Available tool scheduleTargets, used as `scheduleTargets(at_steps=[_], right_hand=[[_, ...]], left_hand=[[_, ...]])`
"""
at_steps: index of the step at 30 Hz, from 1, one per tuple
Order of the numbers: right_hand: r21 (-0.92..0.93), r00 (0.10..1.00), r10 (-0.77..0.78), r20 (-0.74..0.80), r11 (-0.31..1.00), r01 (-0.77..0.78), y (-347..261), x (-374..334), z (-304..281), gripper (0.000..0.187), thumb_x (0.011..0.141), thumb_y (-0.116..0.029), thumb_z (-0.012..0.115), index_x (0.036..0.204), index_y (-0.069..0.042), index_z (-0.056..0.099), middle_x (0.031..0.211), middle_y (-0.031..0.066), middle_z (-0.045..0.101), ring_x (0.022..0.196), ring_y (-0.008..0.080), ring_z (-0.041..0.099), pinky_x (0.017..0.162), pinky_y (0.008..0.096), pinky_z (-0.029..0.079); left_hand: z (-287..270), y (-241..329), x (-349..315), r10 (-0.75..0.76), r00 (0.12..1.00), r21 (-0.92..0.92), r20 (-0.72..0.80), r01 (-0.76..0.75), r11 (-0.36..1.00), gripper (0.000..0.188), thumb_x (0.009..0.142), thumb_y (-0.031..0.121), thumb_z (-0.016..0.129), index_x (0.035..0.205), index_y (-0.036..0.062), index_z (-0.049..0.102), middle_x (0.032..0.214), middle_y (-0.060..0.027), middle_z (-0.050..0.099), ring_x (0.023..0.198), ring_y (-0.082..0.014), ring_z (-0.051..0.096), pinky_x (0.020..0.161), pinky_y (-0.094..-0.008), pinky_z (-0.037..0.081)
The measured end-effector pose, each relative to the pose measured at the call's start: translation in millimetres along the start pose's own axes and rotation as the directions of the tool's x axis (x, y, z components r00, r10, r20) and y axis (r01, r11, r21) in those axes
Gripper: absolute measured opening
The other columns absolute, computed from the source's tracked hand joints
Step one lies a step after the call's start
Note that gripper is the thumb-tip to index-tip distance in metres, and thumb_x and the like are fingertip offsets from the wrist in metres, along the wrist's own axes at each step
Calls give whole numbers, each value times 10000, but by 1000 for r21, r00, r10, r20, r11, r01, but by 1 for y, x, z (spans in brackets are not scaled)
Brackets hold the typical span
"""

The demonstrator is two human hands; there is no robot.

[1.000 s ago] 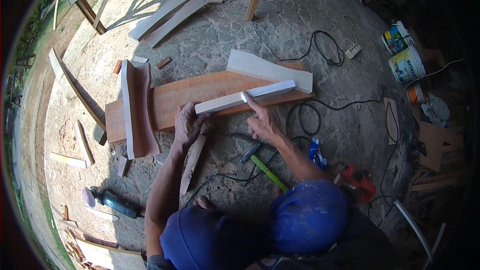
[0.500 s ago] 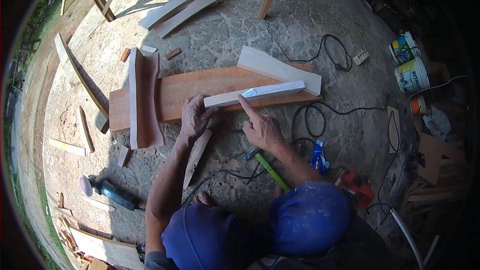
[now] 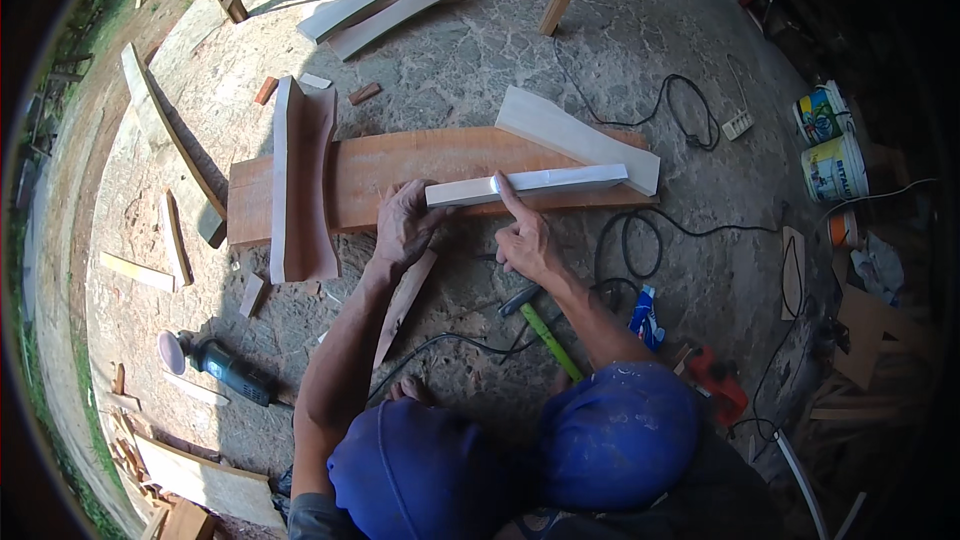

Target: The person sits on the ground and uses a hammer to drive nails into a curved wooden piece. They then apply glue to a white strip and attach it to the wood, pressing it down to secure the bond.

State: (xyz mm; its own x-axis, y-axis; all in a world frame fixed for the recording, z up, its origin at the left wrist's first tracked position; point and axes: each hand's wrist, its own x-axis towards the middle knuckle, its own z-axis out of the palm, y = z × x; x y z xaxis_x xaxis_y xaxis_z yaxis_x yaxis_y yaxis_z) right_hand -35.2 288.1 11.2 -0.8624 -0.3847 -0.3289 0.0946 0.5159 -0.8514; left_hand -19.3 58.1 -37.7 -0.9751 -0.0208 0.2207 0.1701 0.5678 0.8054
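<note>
My left hand (image 3: pixel 404 225) grips the left end of a narrow pale wood piece (image 3: pixel 575 179), fingers closed round it. A white, wet-looking smear lies on the piece's upper edge. With its index finger stretched out, my right hand (image 3: pixel 528 242) touches that edge at the smear; the other fingers are loosely curled and hold nothing. Under the pale piece is a long reddish plank (image 3: pixel 420 155) on the ground. A wider pale board (image 3: pixel 590 145) rests slantwise on the plank's right end. Across its left part stands a curved, channel-like wooden part (image 3: pixel 302 180).
A green-handled hammer (image 3: pixel 545 335) and a blue-and-white tube (image 3: pixel 646 318) lie near my right forearm. At the left is a grinder (image 3: pixel 228 368) with a disc. Black cable (image 3: pixel 655 240) loops over the ground. Buckets (image 3: pixel 834 168) stand far right; wood offcuts (image 3: pixel 400 305) lie about.
My right index fingertip has moved up onto the white patch, and less of the patch shows. My left hand keeps its grip. The whole view has shifted slightly.
</note>
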Motion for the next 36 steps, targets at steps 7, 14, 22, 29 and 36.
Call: scheduleTargets(at_steps=[7, 14, 22, 29, 36], right_hand=[[-106, 986, -108, 123, 987, 121, -13, 14, 20, 875, 898, -92, 515, 1656, -231, 99, 721, 183, 682, 601, 281, 689, 623, 429, 585], [-771, 969, -202, 142, 591, 236, -22, 1, 37, 952, 854, -118, 578, 1648, -167, 56, 773, 318, 684, 744, 497, 697, 755, 621, 540], [-125, 1000, -9, 18, 992, 11, -17, -1, 21, 902, 898, -137, 535, 1651, -193, 43, 703, 188, 671, 643, 337, 709, 660, 461, 578], [-58, 991, -51, 123, 997, 58, -21, 12, 38, 905, 898, -115, 527, 1651, -181, 30, 669, 151, 654, 576, 255, 691, 601, 415, 583], [-42, 978, -61, 197, 997, 71, -34, 14, 52, 876, 932, -57, 492, 1652, -199, 13, 643, 81, 635, 532, 155, 626, 536, 340, 570]], left_hand=[[0, 1, 0, -75, 997, -26, 21, 76, 997, 286, 837, 229, 796, 1074, 93, 709, 972, -84, 702, 987, -291, 605, 928, -413, 449], [0, -9, 0, -125, 992, -51, 24, 126, 991, 308, 837, 219, 804, 1103, 85, 725, 974, -83, 724, 1025, -284, 594, 950, -408, 460], [-2, -3, -1, -114, 993, -78, 28, 116, 990, 323, 825, 254, 807, 1101, 98, 750, 960, -92, 736, 1022, -289, 613, 929, -409, 476], [-10, 0, -1, -121, 990, -36, 70, 124, 992, 382, 832, 288, 792, 1176, 130, 735, 1106, -85, 729, 1119, -302, 612, 965, -416, 461], [-10, -20, -24, 67, 997, 327, -44, -49, 944, 419, 893, 357, 694, 1283, 202, 690, 1372, -13, 627, 1339, -257, 507, 1122, -498, 284]])
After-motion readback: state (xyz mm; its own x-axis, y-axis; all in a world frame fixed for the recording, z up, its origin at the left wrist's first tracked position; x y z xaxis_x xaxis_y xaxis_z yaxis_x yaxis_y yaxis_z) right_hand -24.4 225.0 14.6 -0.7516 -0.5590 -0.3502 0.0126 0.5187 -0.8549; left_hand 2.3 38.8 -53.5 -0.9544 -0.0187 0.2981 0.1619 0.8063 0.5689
